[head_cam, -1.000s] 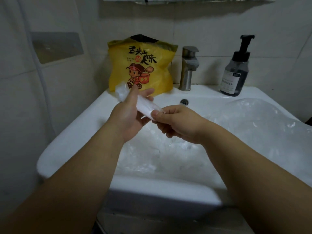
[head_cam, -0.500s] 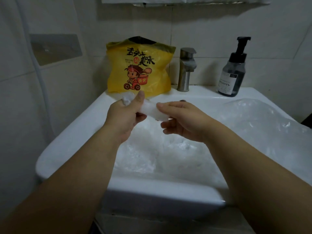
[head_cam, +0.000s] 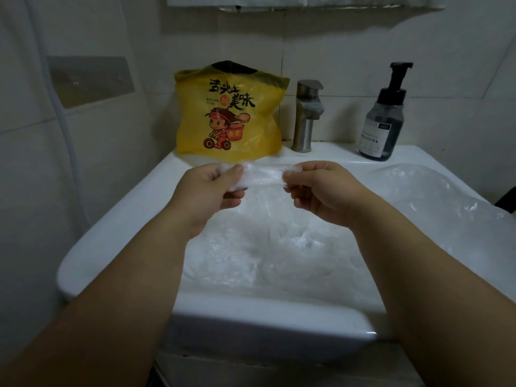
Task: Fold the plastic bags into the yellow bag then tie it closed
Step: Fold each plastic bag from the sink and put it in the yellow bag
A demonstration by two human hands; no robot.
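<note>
A yellow bag point(head_cam: 227, 115) with a cartoon print stands upright at the back of the white sink point(head_cam: 117, 227), left of the tap, its top open. Above the basin I hold a clear plastic bag point(head_cam: 264, 177) folded into a narrow strip, stretched level between my hands. My left hand point(head_cam: 212, 191) pinches its left end between thumb and fingers. My right hand point(head_cam: 321, 188) pinches its right end. More clear plastic bags point(head_cam: 279, 247) lie crumpled in the basin below my hands.
A metal tap point(head_cam: 307, 115) stands at the back centre. A dark pump bottle point(head_cam: 384, 121) stands at the back right. A large clear bag point(head_cam: 446, 202) bulges over the sink's right side. Tiled walls close in behind and at the left.
The folded strip has turned from slanting to level and is pulled out longer. My right hand has moved right, away from my left hand.
</note>
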